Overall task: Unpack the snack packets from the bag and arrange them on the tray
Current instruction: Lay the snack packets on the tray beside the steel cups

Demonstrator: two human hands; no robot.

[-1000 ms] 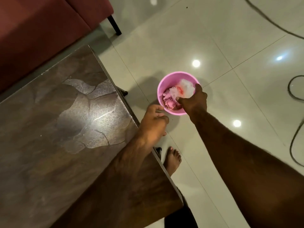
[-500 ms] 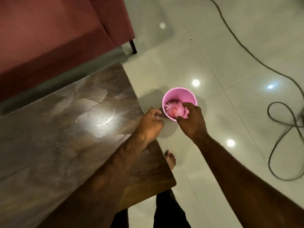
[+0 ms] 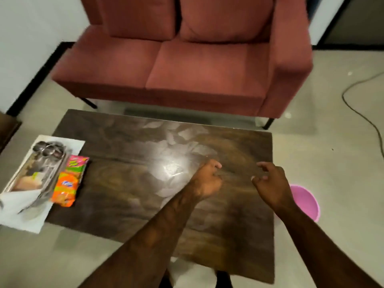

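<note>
Two snack packets lie at the dark wooden table's (image 3: pixel 128 204) left end: a pink and green one (image 3: pixel 77 163) and an orange one (image 3: pixel 64 189) nearer me. Beside them a steel tray (image 3: pixel 44 189) holds small steel bowls (image 3: pixel 48 149) and a pale item, all on a white bag or sheet (image 3: pixel 22 217) overhanging the table's left edge. My left hand (image 3: pixel 207 179) hovers over the table's middle with fingers curled, holding nothing I can see. My right hand (image 3: pixel 272 183) is over the table's right side, fingers spread and empty.
A pink bin (image 3: pixel 307 201) stands on the tiled floor just right of the table, partly behind my right arm. A maroon two-seat sofa (image 3: pixel 187 65) sits beyond the table's far edge. A dark cable (image 3: pixel 361 115) trails across the floor at the right.
My view swung from the pink bin on the floor up to the whole table. My right hand left the wrapper in the bin and came back over the table, empty.
</note>
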